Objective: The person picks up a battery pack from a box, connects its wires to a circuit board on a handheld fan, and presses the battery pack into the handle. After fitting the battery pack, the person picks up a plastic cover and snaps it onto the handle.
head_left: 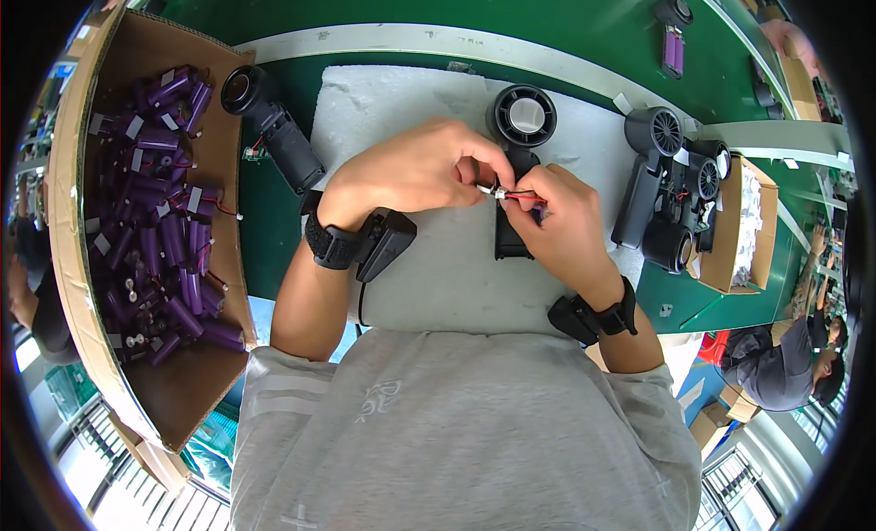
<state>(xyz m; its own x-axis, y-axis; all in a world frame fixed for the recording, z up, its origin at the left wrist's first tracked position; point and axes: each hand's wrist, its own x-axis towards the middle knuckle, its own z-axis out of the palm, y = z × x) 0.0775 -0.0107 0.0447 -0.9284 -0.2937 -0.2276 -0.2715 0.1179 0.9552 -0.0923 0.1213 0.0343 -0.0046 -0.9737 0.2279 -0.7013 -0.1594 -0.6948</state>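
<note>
- Left hand point(415, 171) at frame centre, fingertips pinched narrow on a small white connector point(490, 191).
- Right hand point(558, 223) just beside it, pinching the red wires point(522, 195) of that connector.
- Beneath both, black handheld fan point(520, 130) lying on white foam pad point(429, 266).
- At left, cardboard box point(196, 367) of purple battery cells point(160, 230).
- At right, more black fans point(666, 193).
</note>
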